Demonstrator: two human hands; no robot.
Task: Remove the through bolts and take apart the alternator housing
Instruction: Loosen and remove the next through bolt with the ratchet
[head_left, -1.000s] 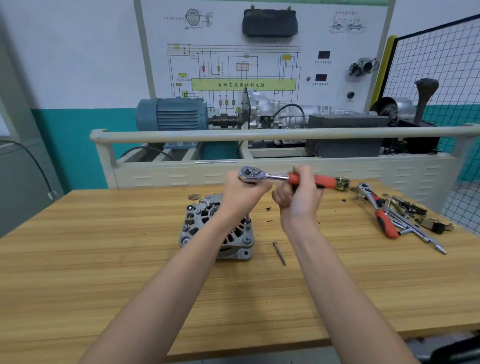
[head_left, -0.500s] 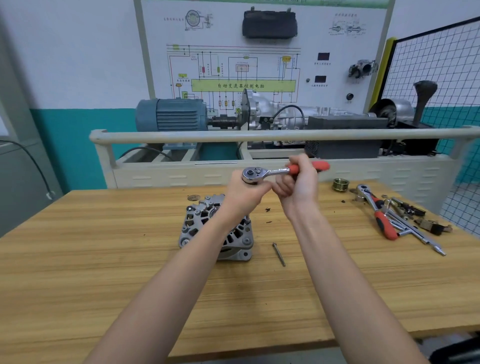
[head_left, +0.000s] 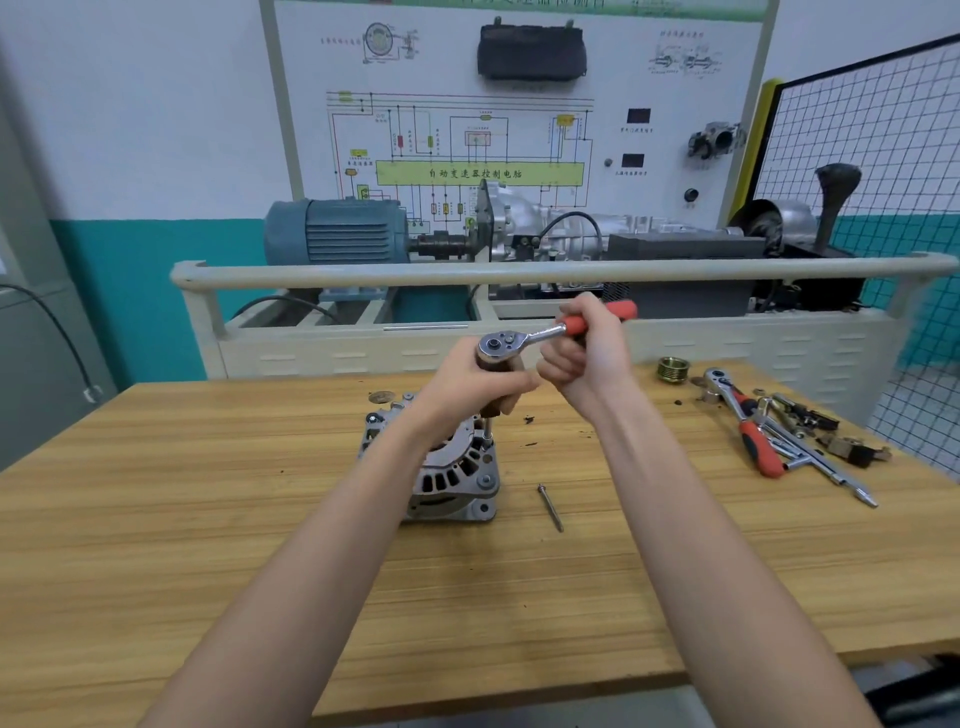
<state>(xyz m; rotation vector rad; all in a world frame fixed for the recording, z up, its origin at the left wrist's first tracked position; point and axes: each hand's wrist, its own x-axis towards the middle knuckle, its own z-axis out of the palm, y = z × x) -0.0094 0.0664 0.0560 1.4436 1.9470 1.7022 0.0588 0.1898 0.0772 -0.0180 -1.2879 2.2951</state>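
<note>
My left fingers curl round the socket under the ratchet head; my right fingers grip its red handle. The alternator sits on the table at six o'clock below them, a bolt lying loose at its three o'clock.

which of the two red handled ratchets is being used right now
The ratchet raised above the alternator, gripped by the right hand. The other ratchet lies untouched among tools.
</note>
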